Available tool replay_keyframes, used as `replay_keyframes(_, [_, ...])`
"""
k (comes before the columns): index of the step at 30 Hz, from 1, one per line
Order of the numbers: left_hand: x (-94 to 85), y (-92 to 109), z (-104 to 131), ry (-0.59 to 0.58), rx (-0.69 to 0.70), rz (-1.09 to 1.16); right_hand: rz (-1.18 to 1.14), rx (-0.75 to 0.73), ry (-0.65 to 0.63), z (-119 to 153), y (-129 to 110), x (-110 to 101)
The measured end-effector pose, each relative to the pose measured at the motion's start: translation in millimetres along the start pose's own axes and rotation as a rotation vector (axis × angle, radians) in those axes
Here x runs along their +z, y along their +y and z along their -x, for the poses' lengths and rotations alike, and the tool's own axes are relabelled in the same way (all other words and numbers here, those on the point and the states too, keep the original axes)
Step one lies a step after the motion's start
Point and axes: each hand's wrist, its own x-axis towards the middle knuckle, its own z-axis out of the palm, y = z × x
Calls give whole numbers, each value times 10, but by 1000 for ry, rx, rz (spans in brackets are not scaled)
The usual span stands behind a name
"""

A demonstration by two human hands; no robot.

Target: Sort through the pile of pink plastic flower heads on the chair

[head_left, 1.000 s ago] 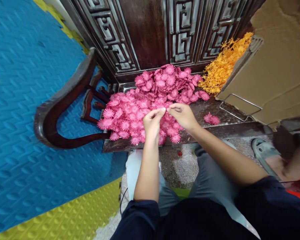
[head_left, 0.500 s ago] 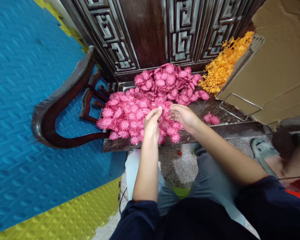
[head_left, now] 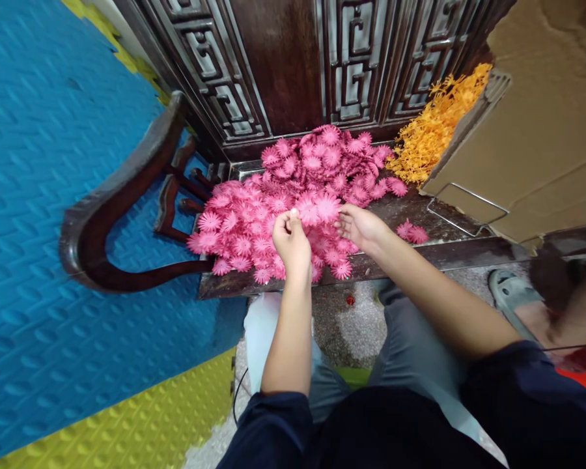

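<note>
My left hand is closed in a pinch, thumb uppermost, at the left edge of a pair of pink artificial flowers. These flat, many-petalled flowers are held up between my hands. On their right side, my right hand has its thumb and forefinger at the petal edge, with the other fingers curled below. Beneath and behind both hands spreads a large heap of the same pink flowers on a dark wooden bench. The exact grip of the right fingertips is partly hidden.
Orange artificial flower pieces lie at the back right beside a cardboard box. A bent metal wire frame stands before the box. Two loose pink flowers lie on the bench. A curved wooden armrest is at left. A person's sandalled foot is at right.
My left hand has moved slightly left and turned, widening the distance between my hands. The pair of pink flowers now shows plainly between them. My right hand has shifted slightly right.
</note>
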Motion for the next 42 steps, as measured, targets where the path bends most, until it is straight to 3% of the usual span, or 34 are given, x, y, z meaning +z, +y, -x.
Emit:
replay_keyframes(5, [17, 1, 21, 129, 61, -16, -1, -54, 4, 5, 36, 27])
replay_keyframes(9, [-112, 36, -85, 398, 126, 15, -29, -25, 166, -100, -72, -60])
replay_keyframes(11, [-212, 45, -179, 443, 74, 70, -1, -68, 207, -153, -139, -119])
replay_keyframes(14, [-304, 29, -292, 414, -148, 232, 57, -162, 147, -176, -164, -152])
replay_keyframes(18, [-263, -16, -322, 381, -366, 356, 110, -136, 28, -133, -71, -109])
replay_keyframes(23, [-194, -49, -308, 353, -343, 374, 134, -114, -37, -95, -21, -92])
replay_keyframes(37, [-195, -133, -296, 218, -308, 292, 224, -165, -26, -7, -52, -43])
replay_keyframes(42, [-171, -100, -279, 185, -233, 279, 238, -202, -63, -20, -21, -47])
